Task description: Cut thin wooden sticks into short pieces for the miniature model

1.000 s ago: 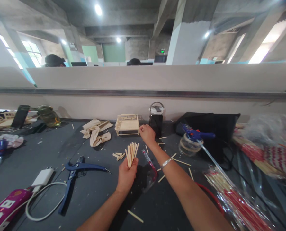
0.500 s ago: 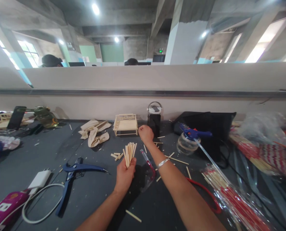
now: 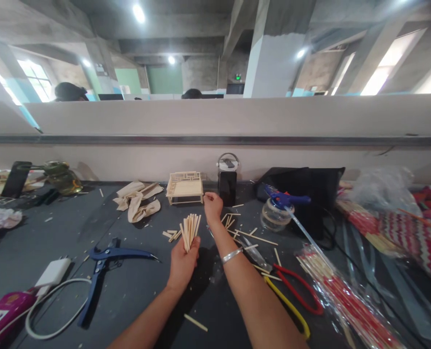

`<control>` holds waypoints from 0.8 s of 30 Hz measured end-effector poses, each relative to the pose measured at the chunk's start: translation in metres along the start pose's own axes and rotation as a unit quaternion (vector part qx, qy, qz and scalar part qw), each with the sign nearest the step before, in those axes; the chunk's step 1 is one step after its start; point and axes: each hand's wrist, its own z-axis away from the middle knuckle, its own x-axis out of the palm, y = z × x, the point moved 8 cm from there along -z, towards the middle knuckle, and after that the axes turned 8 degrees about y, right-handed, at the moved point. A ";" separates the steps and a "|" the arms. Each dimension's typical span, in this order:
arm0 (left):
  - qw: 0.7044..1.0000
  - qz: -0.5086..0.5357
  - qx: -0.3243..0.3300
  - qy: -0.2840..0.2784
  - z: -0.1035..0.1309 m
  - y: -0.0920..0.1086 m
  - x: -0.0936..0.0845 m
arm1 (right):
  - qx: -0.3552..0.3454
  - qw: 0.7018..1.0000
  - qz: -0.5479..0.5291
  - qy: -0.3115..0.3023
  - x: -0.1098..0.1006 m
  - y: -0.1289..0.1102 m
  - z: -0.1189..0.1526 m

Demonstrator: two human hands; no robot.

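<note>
My left hand point(image 3: 183, 264) is closed around a bundle of thin wooden sticks point(image 3: 191, 231) that fan out upward from the fist. Beyond it, my right hand point(image 3: 213, 207), a silver bangle on its wrist, reaches toward the back of the table. Its fingers are pinched close to the right front leg of a miniature wooden bench point(image 3: 185, 188). Whether anything small is between those fingertips, I cannot make out. Short cut stick pieces point(image 3: 172, 235) lie left of the bundle, and longer loose sticks point(image 3: 261, 237) are scattered right of my right forearm.
Blue cutting pliers point(image 3: 117, 253) and a white charger point(image 3: 53, 274) with cable lie left. Crumpled brown paper point(image 3: 139, 201) sits behind. Right are red-and-yellow-handled scissors point(image 3: 302, 291), a blue glue gun point(image 3: 290, 198) on a jar, and bagged sticks point(image 3: 349, 295). A phone point(image 3: 227, 188) stands at the back.
My right hand has shifted slightly left and down beside the bench, its forearm swinging left and uncovering the yellow scissor handle. My left hand keeps the sticks; the whole view has drifted a little.
</note>
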 end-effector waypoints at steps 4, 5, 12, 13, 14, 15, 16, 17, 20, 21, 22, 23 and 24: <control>1.000 0.008 0.004 0.003 -0.001 -0.002 0.000 | -0.028 0.998 -0.051 0.007 0.001 -0.001 0.001; 1.000 0.011 0.004 0.006 -0.001 -0.002 -0.001 | -0.033 0.998 -0.058 0.008 0.002 -0.002 0.002; 1.000 0.016 0.001 0.007 0.001 0.001 -0.001 | -0.046 0.997 -0.059 0.004 0.004 -0.002 0.007; 1.000 0.016 0.001 0.007 0.001 0.002 -0.001 | -0.048 0.997 -0.056 0.003 0.004 -0.002 0.007; 1.000 0.015 0.001 0.008 0.001 0.002 -0.001 | -0.049 0.997 -0.054 0.003 0.005 -0.002 0.007; 1.000 0.013 0.001 0.010 0.001 0.002 -0.001 | -0.050 0.997 -0.052 0.002 0.005 -0.002 0.007; 1.000 0.011 0.001 0.010 0.001 0.003 -0.001 | -0.051 0.997 -0.050 0.001 0.005 -0.002 0.007; 1.000 0.008 0.001 0.011 0.001 0.003 -0.001 | -0.051 0.997 -0.048 0.000 0.005 -0.002 0.007; 1.000 0.005 0.002 0.012 0.001 0.004 -0.001 | -0.053 0.998 -0.045 -0.001 0.004 -0.002 0.007; 1.000 0.007 0.000 0.013 0.002 0.004 -0.001 | -0.053 0.998 -0.044 -0.001 0.004 -0.002 0.007; 1.000 0.010 -0.003 0.014 0.002 0.004 -0.001 | -0.053 0.998 -0.043 -0.001 0.004 -0.002 0.007; 1.000 0.013 -0.006 0.014 0.002 0.005 -0.001 | -0.053 0.998 -0.042 -0.001 0.004 -0.002 0.007; 1.000 0.016 -0.009 0.013 0.002 0.005 -0.001 | -0.054 0.998 -0.041 -0.001 0.005 -0.002 0.007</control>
